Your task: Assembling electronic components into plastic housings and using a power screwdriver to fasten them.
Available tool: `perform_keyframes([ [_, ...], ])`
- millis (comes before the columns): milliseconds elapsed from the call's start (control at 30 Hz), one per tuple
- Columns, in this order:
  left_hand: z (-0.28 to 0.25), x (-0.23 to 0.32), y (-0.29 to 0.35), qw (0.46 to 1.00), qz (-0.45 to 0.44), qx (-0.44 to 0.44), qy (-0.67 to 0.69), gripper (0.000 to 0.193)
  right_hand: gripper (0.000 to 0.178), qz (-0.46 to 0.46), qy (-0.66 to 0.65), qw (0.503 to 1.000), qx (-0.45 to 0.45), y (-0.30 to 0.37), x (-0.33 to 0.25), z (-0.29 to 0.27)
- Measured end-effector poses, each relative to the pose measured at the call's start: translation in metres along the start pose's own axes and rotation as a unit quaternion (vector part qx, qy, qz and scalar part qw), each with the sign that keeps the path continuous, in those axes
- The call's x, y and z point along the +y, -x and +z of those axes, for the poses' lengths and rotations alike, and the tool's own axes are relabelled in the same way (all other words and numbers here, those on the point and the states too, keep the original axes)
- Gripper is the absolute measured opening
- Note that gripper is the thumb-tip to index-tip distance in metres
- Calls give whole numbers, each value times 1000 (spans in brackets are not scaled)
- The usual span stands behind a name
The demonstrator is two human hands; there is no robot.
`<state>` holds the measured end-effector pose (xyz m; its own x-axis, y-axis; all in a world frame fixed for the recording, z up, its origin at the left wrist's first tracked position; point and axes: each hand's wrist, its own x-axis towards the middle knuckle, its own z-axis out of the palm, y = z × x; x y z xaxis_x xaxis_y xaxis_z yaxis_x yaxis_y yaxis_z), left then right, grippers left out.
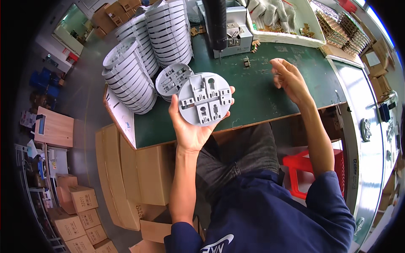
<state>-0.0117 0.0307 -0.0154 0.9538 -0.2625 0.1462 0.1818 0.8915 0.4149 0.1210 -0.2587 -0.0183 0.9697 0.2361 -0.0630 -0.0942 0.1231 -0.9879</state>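
Observation:
My left hand [190,128] grips a round light-grey plastic base [205,110] by its edges, tilted so that its slotted, ribbed face shows. My right hand [290,80] is above the right part of the green table, its fingers curled in toward the thumb. Whatever those fingers hold, if anything, is too small or hidden to name. A small metal part [247,62] lies on the table to the left of my right hand. Just behind the held base, another grey round base [172,79] rests near the stacks.
Tall stacks of grey round plastic pieces [168,33] stand at the table's left. A black electric screwdriver [216,25] hangs before a grey machine [238,40]. A white tray [291,39] holds gloves [272,14] and metal parts. Cartons [147,173] stand below left; a red stool [295,162] is at right.

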Motion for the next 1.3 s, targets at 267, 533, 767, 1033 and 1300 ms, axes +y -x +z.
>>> perform_keyframes([
  [267, -5, 5, 4, 1000, -8, -22, 6, 102, 43, -10, -135, 988, -69, 10, -4, 5],
  [533, -4, 7, 1, 996, -2, -21, -81, 98, 45, -68, 21, 994, -82, 5, 9, -6],
  [767, -9, 16, 10, 992, 24, -1, -123, 93, 40, -111, 129, 984, -58, 4, 14, 0],
  [1033, -49, -15, 211, 924, 305, 55, 223, 80, 43, -175, 266, 948, -10, 4, 22, -28],
  [1300, -60, -72, 565, 539, 827, 134, 92, 107, 40, -171, 237, 955, -42, -4, 36, -19],
])
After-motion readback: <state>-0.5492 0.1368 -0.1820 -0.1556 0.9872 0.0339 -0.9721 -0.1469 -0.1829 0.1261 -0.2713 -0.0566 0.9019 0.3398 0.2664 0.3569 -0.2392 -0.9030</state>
